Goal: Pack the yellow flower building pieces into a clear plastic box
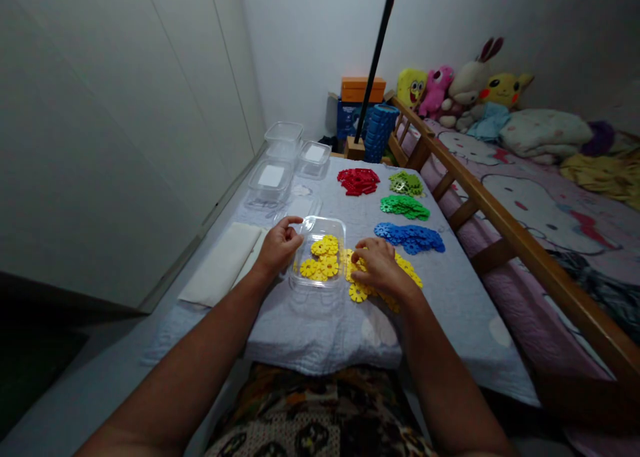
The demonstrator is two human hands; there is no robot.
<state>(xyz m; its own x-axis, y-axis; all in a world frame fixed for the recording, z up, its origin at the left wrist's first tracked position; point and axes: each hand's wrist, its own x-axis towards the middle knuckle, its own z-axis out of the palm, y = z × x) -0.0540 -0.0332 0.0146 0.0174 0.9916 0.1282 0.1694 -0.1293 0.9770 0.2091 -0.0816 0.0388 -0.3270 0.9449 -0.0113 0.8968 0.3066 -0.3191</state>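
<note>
A clear plastic container stands near the front of the cloth-covered table, with several yellow flower-shaped plastic pieces inside. My left hand is at its left rim, thumb and index finger bent around the edge. To the right of the container, yellow flower-shaped pieces lie in a loose pile. Over this pile is my right hand, its fingers bent and the thumb apart from the index finger. The palm hides part of the pile, and no piece shows clearly between the fingertips.
Blue, green, light green and red piles lie farther back. Clear containers stand at back left, a folded cream cloth at left. A wooden bed rail borders the right; a black pole rises behind.
</note>
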